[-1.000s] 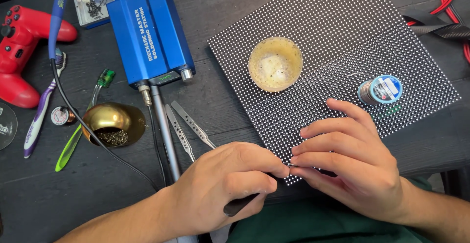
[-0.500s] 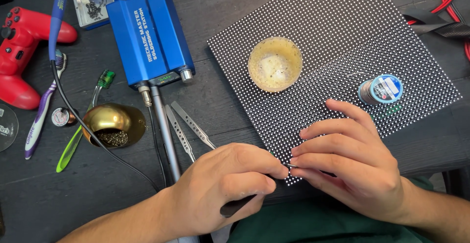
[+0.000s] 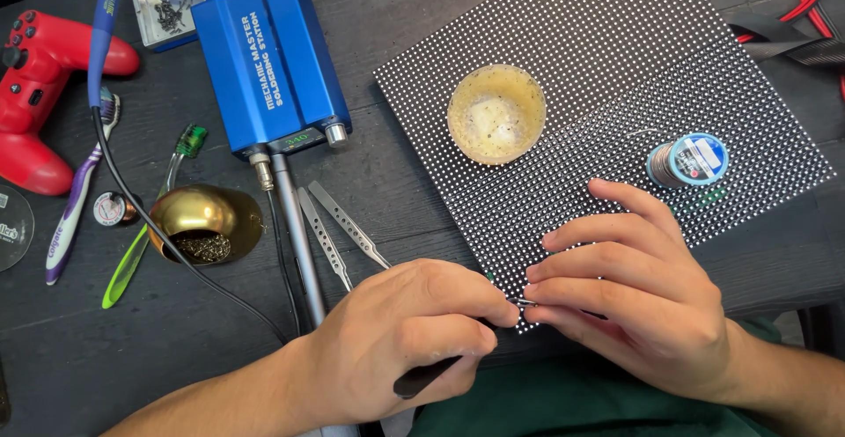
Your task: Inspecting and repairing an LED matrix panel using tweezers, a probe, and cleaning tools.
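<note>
Head view looks straight down on a dark tabletop (image 3: 70, 358); biggest thing on it is the black LED panel (image 3: 634, 58) with its grid of white dots, lying at a tilt across the right half, its near corner right at the fingertips; next biggest is the blue soldering station (image 3: 268, 58) up left of the panel, with a grey iron handle (image 3: 295, 235) running down from its front; a red gamepad (image 3: 40, 94) sits at the far left edge.

Left hand (image 3: 400, 349) is curled shut round a dark tool (image 3: 422, 377), thumb and forefinger pinched at the tip, which lands on the panel's near corner; right hand (image 3: 638, 292) lies flat-ish on that same corner, fingers closed together, pinching a thin metal bit against the left hand's tip, can't tell exactly what it is; the two hands touch there.

Smaller stuff: a round yellowish flux tub (image 3: 495, 113) on the panel's middle; a brass bowl (image 3: 207, 223) with wool left of the handle; a solder spool (image 3: 688, 159) on the panel just above the right hand; spare tweezers (image 3: 339, 230) between handle and panel; a toothbrush (image 3: 75, 208) near the gamepad.
</note>
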